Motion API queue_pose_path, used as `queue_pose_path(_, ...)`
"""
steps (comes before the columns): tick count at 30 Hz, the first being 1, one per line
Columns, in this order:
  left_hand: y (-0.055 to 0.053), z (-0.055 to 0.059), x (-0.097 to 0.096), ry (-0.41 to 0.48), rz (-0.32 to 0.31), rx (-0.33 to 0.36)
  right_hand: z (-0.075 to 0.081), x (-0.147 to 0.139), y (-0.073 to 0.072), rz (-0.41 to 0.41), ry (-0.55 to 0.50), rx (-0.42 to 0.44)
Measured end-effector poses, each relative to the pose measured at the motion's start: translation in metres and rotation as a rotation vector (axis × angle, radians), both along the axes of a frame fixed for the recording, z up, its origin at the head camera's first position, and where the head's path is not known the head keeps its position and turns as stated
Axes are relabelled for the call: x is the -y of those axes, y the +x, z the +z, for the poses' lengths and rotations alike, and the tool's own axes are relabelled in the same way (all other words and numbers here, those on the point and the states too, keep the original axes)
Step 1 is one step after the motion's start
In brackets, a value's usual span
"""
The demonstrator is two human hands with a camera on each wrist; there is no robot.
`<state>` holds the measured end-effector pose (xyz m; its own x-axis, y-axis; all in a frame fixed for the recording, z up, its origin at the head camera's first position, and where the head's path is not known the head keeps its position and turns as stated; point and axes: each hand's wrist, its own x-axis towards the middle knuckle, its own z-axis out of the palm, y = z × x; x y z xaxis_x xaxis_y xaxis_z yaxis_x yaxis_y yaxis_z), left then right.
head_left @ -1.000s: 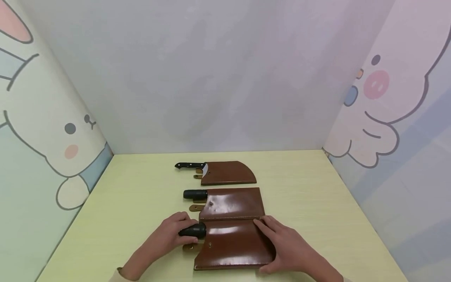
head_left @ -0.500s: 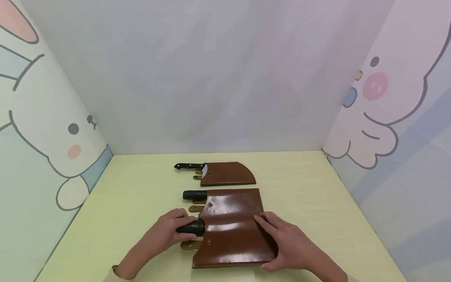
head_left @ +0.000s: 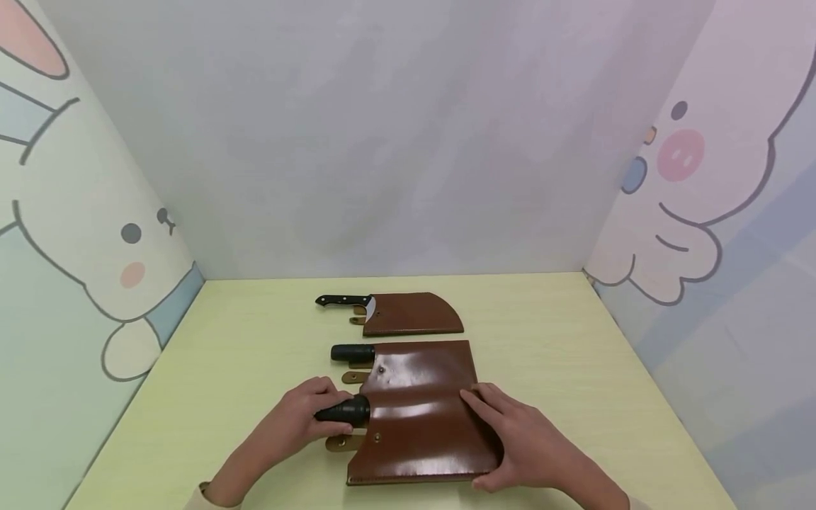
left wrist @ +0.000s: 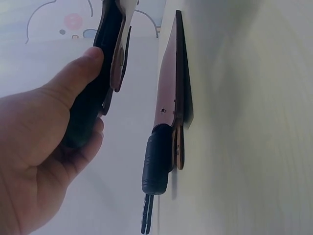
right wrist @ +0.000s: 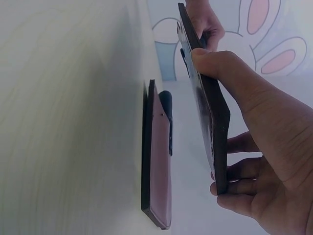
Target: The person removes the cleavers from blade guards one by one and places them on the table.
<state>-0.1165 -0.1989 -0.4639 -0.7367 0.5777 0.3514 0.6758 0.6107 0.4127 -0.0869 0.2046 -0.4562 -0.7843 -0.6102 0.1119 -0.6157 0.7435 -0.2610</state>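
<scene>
Gripping a black handle point(head_left: 350, 411), the left hand point(head_left: 298, 416) appears in the head view; the right hand point(head_left: 523, 443) clasps the brown sheath's point(head_left: 421, 439) opposite end, in front of two sheathed knives point(head_left: 423, 363) on the yellow table point(head_left: 548, 326). Left wrist view: this hand curls round the handle, apart from the table. Right wrist view: the right hand spans the sheath edge to edge

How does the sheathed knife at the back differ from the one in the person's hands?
The back knife lies on the table; the held knife is raised, the left hand gripping its handle, the right hand its sheath. The back knife's handle is slim with pale rivets; the held knife's is thicker, none visible. Both have black handles and brown sheaths.
</scene>
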Motion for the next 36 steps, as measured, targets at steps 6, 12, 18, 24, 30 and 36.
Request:
queue_pose_path(6, 0.002, 0.002, -0.001, -0.008, 0.01, 0.037, -0.001, 0.0, 0.001, -0.001, -0.003, 0.002)
queue_pose_path(12, 0.003, 0.0, 0.004, 0.018, 0.007, 0.022, -0.002, -0.002, 0.002, 0.005, 0.002, -0.021)
queue_pose_path(18, 0.0, -0.005, 0.01, 0.037, 0.009, 0.046, -0.006, -0.006, 0.003, -0.004, 0.009, -0.045)
queue_pose_path(24, -0.002, -0.01, 0.018, 0.044, 0.024, 0.057, -0.009, -0.01, 0.003, -0.013, 0.008, -0.043)
queue_pose_path(30, -0.003, -0.013, 0.026, 0.064, 0.045, 0.069, -0.012, -0.016, 0.004, -0.028, -0.002, -0.041)
queue_pose_path(36, -0.003, -0.015, 0.028, 0.063, 0.045, 0.082, -0.014, -0.017, 0.003, -0.01, -0.018, -0.061)
